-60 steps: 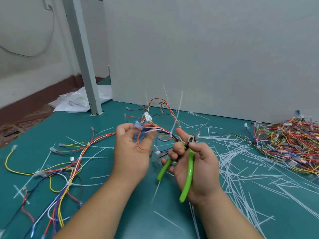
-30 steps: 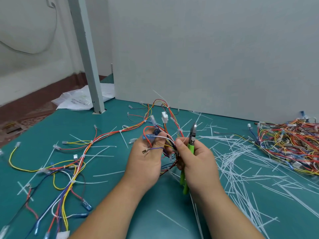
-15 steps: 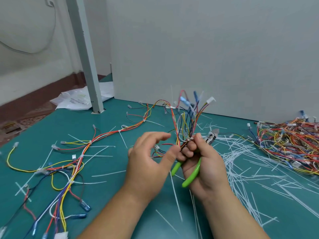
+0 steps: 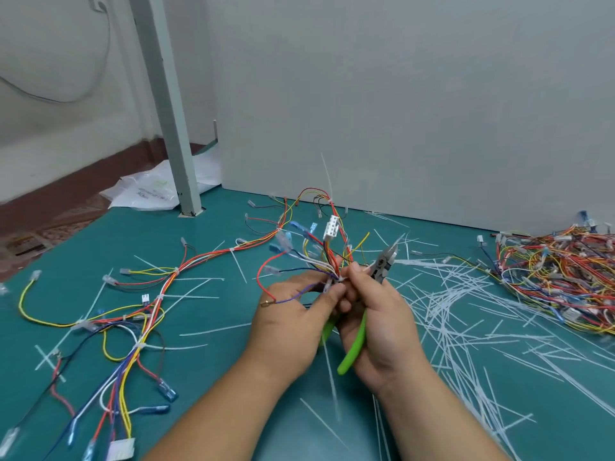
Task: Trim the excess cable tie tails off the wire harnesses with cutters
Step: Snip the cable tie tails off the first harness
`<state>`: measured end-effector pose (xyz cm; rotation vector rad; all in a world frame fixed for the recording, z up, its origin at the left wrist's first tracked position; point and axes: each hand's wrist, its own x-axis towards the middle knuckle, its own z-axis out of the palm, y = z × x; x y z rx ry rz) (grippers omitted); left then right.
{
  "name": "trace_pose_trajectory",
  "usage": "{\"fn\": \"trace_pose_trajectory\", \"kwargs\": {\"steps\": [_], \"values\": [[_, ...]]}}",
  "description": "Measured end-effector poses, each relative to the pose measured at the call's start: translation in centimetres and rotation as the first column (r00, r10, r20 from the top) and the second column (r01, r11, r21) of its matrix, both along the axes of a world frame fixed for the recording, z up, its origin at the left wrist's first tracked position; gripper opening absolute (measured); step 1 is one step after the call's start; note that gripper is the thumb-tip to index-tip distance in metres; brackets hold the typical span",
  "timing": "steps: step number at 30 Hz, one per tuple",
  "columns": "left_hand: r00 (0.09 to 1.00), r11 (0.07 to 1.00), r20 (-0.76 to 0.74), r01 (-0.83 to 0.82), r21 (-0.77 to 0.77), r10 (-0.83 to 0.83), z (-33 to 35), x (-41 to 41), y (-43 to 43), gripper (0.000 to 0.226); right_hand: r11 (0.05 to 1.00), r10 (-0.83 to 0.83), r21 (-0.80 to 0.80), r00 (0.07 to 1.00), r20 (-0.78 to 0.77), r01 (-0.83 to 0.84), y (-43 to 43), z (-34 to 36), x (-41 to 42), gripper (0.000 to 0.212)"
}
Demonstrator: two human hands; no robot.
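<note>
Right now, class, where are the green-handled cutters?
In the head view, the cutters sit centre frame in the right hand, nose pointing up and right, beside the wire harness that the left hand pinches.

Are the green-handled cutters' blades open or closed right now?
Open: handles of the green-handled metal cutters splay apart in the right hand.

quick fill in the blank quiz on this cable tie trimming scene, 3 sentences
1. The cutters have ____ handles.
2. The right hand grips them while the left hand pinches a harness with a ____ connector on top.
3. The big pile of harnesses lies on the person's ____ side.

Missing words: green; white; right
</note>
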<state>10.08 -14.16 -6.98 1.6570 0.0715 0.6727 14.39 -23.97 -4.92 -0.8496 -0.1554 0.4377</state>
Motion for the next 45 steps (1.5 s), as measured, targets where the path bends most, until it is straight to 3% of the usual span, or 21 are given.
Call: {"fn": "trace_pose_trajectory", "kwargs": {"steps": [2,6,11,13,15,17,21,26,30,33,38,45], "values": [[0.999,0.998,-0.006,-0.034,-0.060,0.034,-0.2,0.2,0.2,0.009,0.999,0.027,-0.020,0.999,0.035,-0.026,0.1,0.1,-0.2,0.010],[0.989,0.974,-0.019,-0.150,-0.172,0.149,-0.1,0.2,0.8,0.016,0.996,0.070,-0.050,0.998,0.000,-0.070,0.3,0.0,-0.6,0.031],[0.956,0.935,-0.034,-0.293,-0.199,0.292,0.2,0.2,1.7,0.010,0.986,0.144,-0.084,0.989,0.018,-0.142,-0.4,0.1,-0.7,0.062],[0.944,0.928,-0.050,-0.330,-0.173,0.326,0.3,0.2,1.8,0.012,0.938,0.183,-0.314,0.980,0.080,-0.150,-0.5,0.2,-0.8,0.069],[0.937,0.924,-0.059,-0.349,-0.155,0.344,0.2,0.1,2.0,0.011,0.787,0.206,-0.617,0.951,0.230,-0.022,-0.5,0.1,-1.2,0.067],[0.929,0.923,-0.062,-0.369,-0.110,0.365,0.1,0.0,2.1,0.015,0.700,0.221,-0.702,0.893,0.391,0.134,-0.3,-0.1,-1.6,0.058],[0.947,0.948,-0.050,-0.318,0.008,0.318,0.2,-0.2,2.1,0.026,0.656,0.215,-0.685,0.792,0.571,0.316,-0.4,-0.4,-1.9,0.047],[0.952,0.950,-0.013,-0.306,0.056,0.307,0.7,-0.3,2.5,0.020,0.649,0.302,-0.697,0.738,0.603,0.304,-0.4,-0.8,-1.9,0.063],[0.927,0.927,-0.005,-0.374,0.027,0.374,0.8,-0.3,2.9,0.027,0.639,0.263,-0.687,0.741,0.618,0.346,-0.3,-1.3,-1.9,0.063],[0.912,0.908,0.023,-0.404,-0.107,0.409,1.0,0.0,3.3,0.025,0.651,0.202,-0.656,0.747,0.634,0.381,-0.3,-1.2,-1.6,0.058],[0.934,0.911,0.069,-0.323,-0.258,0.351,1.4,-0.1,3.2,0.011,0.685,0.084,-0.547,0.694,0.715,0.481,-0.1,-1.0,-1.8,0.051],[0.959,0.930,0.102,-0.227,-0.288,0.266,1.4,-0.1,2.4,0.014,0.680,0.072,-0.516,0.653,0.754,0.521,-0.2,-1.5,-1.7,0.050]]}}
